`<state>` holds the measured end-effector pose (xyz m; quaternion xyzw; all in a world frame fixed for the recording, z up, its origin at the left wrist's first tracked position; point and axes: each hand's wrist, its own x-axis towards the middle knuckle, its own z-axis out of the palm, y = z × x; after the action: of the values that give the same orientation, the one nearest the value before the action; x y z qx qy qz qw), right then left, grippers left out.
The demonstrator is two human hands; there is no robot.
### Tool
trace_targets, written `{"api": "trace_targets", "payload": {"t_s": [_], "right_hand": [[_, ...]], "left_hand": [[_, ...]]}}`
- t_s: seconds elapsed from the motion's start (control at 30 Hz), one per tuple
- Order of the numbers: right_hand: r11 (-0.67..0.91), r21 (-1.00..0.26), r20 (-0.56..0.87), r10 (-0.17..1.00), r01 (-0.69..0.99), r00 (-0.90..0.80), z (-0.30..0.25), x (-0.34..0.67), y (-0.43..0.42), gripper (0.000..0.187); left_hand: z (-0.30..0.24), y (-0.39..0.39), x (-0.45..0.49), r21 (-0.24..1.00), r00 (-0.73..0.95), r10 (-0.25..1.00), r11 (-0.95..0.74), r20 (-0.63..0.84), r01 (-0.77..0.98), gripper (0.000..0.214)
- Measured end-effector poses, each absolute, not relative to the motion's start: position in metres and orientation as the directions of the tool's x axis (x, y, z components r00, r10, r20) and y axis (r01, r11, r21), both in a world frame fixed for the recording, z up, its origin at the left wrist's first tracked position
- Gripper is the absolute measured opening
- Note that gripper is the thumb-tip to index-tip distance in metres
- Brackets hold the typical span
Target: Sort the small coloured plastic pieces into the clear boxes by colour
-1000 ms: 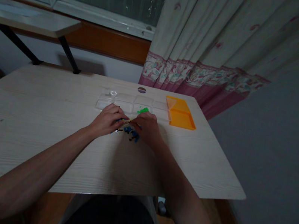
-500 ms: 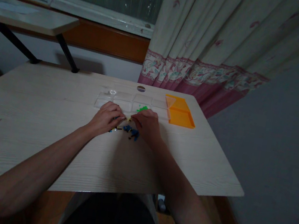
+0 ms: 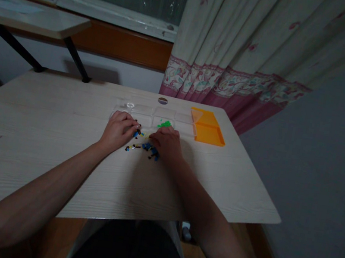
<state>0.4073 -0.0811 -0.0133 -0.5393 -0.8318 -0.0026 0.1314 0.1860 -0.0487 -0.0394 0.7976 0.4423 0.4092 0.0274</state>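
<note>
Both arms point(image 3: 61, 179) angle inward across the surface point(image 3: 45, 126), left hand point(image 3: 116, 129) and right hand point(image 3: 169, 145) palm-down with fingers bent near tiny blue pieces point(image 3: 147, 146); can't tell if either's gripping anything.

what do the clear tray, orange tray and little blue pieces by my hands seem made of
The clear tray looks like thin, glossy plastic: the tabletop shows through and its edges catch light. The orange tray seems smooth plastic, judging by its even color and raised rim. The little blue pieces are probably plastic, from their solid color, but too small to be sure.
</note>
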Motion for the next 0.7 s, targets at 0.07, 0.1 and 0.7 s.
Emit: {"api": "trace_targets", "payload": {"t_s": [0.07,0.1,0.7], "right_hand": [[0.408,-0.137,0.217,0.901,0.903,-0.375,-0.0139,0.4070,-0.0803,0.020],[0.404,-0.137,0.216,0.903,0.904,-0.371,-0.0141,0.4069,-0.0798,0.021],[0.413,-0.119,0.246,0.894,0.903,-0.376,-0.0180,0.4039,-0.0778,0.021]], "left_hand": [[-0.0393,-0.0488,0.1863,0.406,0.277,0.734,-0.602,0.620,0.687,0.022],[-0.0392,-0.0489,0.1863,0.409,0.274,0.739,-0.597,0.615,0.691,0.022],[-0.0441,-0.0416,0.1789,0.452,0.085,0.782,-0.441,0.618,0.775,0.020]]}}
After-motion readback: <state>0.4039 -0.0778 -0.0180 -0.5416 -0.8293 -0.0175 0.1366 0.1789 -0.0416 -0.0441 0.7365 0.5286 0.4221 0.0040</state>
